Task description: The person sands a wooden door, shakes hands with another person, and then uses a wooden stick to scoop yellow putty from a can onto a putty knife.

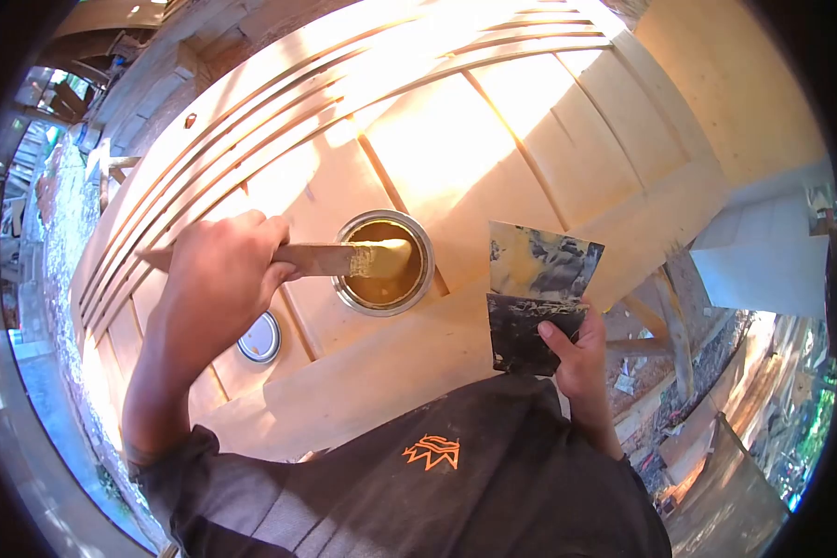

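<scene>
My left hand [228, 256] is closed round a flat wooden stick [316, 260]. Thick yellow paste [381, 259] coats the stick's far end, which lies over the mouth of an open round can [429, 270] holding more yellow-brown filler. My right hand [581, 353] grips a flat putty spreader [521, 330], thumb across its black lower part. The spreader's upper plate [541, 262] is smeared with yellow and dark residue. Left of the can and close to my left forearm lies a round silvery lid [259, 338].
The can and lid rest on a large wooden panel door [437, 149] with grooves and curved slats, partly in bright sun. Wooden supports [674, 335] show beneath its right side. A pale board [763, 251] stands to the right, with scrap wood and debris below.
</scene>
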Available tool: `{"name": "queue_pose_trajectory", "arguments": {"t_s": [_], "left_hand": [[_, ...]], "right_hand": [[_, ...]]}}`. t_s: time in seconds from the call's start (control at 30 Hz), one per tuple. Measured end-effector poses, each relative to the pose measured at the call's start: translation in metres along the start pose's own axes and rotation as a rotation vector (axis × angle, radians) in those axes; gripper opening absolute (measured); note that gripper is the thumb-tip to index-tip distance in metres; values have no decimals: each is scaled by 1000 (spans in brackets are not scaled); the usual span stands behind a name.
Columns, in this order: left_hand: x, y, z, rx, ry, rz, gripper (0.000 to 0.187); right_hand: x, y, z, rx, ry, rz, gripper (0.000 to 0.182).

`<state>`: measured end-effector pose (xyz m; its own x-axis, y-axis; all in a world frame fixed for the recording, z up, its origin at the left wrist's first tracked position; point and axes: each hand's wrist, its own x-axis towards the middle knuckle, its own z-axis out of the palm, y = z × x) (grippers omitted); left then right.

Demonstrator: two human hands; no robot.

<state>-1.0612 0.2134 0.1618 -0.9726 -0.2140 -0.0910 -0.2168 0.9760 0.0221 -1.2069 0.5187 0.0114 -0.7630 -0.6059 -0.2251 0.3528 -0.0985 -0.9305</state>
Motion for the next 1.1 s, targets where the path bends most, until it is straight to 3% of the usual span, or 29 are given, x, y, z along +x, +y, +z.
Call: {"name": "queue_pose_trajectory", "arguments": {"t_s": [0.1,0.2,0.33,0.47,0.67,0.77,0.87,0.97,1.07,1.1], "left_hand": [[-27,6,16,-72,11,-146,10],[-49,17,34,-45,39,-115,12],[-65,33,62,-152,244,-92,32],[-76,50,91,-356,372,-314,47],[-78,55,116,-37,640,-289,48],[-76,53,109,-317,625,-301,45],[-84,50,103,-711,383,-417,32],[-84,53,115,-1311,305,-611,28],[-82,50,106,-1619,46,-722,30],[-81,49,106,-1653,48,-705,31]], "right_hand": [[3,-1,1,-5,-26,2,41],[5,-3,2,3,-28,-3,42],[6,-5,1,36,-59,9,41],[5,-6,-1,31,-59,25,39],[5,-4,-5,45,-73,22,37],[4,1,-9,52,-56,27,37],[4,1,-13,83,-75,28,37],[1,3,-16,96,-31,10,37],[0,5,-20,110,-37,15,37],[0,4,-21,109,-33,16,37]]}}
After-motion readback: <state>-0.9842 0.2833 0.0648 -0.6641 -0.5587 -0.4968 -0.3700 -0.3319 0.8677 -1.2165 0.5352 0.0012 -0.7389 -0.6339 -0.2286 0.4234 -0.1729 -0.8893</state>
